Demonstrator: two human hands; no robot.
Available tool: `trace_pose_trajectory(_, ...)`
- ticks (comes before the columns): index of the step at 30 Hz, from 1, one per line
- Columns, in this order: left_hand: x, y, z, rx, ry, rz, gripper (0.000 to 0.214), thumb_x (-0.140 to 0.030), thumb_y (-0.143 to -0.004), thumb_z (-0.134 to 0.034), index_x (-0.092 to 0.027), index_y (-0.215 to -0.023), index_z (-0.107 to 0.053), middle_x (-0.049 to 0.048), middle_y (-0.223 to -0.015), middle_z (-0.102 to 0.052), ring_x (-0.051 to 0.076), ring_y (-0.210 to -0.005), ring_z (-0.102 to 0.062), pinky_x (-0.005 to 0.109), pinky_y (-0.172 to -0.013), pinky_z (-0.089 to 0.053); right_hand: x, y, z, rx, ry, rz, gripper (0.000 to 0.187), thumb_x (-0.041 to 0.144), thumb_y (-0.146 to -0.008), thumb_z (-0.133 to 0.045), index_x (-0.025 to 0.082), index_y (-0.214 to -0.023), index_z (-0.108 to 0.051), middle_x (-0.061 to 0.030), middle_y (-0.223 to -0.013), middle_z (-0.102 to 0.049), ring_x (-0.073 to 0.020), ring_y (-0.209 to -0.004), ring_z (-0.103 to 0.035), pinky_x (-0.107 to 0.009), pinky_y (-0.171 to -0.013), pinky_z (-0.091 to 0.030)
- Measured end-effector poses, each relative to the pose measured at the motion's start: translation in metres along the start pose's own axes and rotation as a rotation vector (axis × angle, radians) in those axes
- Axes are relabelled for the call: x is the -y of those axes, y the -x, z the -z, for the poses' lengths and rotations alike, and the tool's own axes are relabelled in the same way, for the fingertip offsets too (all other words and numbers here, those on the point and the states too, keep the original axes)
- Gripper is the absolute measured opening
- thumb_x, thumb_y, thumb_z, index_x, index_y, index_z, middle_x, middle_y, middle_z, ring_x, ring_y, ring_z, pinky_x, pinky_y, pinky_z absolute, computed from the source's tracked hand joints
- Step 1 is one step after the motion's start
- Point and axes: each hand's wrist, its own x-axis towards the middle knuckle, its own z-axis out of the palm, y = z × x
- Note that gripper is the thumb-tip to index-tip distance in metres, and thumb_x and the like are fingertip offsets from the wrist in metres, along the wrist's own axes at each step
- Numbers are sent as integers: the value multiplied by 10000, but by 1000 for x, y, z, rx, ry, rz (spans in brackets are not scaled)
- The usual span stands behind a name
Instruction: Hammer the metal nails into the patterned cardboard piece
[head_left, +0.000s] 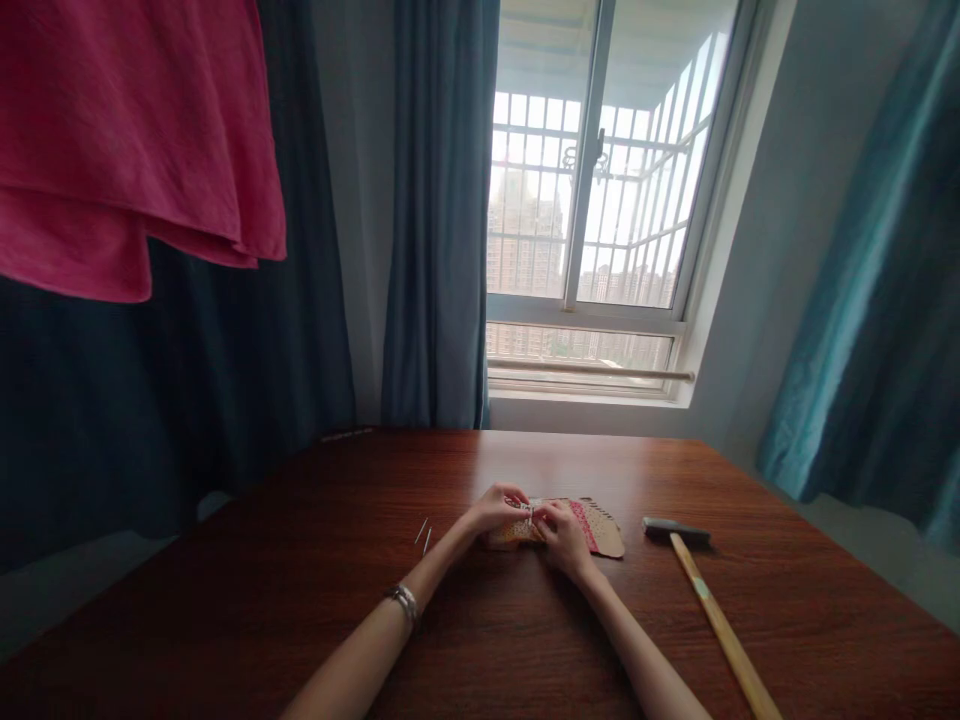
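A flat tan piece with a rounded end [609, 535] lies on the table, patterned with a pink-red band, pale speckles and some yellow, with a row of dark marks along its far edge. Over its left part, my left hand [499, 508] reaches in with thumb and fingertips pinched together. My right hand [566, 540] comes from the other side, its fingers bent and closed, meeting the left fingertips at a small whitish bit. Whatever sits between the fingertips is too small to name. My hands cover much of the piece's middle.
Right of the piece, a hammer [720, 615] with a dark head and wooden handle rests on the brown wooden table [315, 600]. Two thin metal pins or nails [427, 541] lie to the left. A pink cloth [150, 140] hangs at upper left; a window and blue curtains stand behind.
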Motion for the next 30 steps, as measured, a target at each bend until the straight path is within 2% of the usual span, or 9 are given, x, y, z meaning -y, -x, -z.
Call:
trace_pose_trajectory(5, 9, -2, -7, -46, 48, 3, 367, -414, -606, -692, -108, -810, -697, 53, -764, -672, 162, -717, -592, 233, -646, -441, 0, 0, -1, 15, -10, -8, 178, 276, -789, -509, 221, -767, -676, -39, -810, -623, -189, -786, -555, -291, -730, -418)
trace_pose_trajectory(12, 17, -3, -10, -47, 56, 1, 359, -407, -605, -696, -111, -807, -699, 49, -765, -672, 157, -718, -589, 217, -635, -430, 2, 1, 1, 18, -10, -10, 180, 284, -797, -505, 221, -769, -672, -38, -810, -611, -193, -799, -547, -292, -734, -413)
trace_pose_trajectory(30, 10, -4, -11, 10, 70, 22, 288, -347, -635, -670, -126, -818, -701, 18, -756, -677, 133, -718, -571, 199, -654, -419, 1, 1, 0, 32, -17, -32, 164, 236, -773, -513, 217, -740, -672, -35, -805, -601, -182, -787, -546, -274, -726, -415)
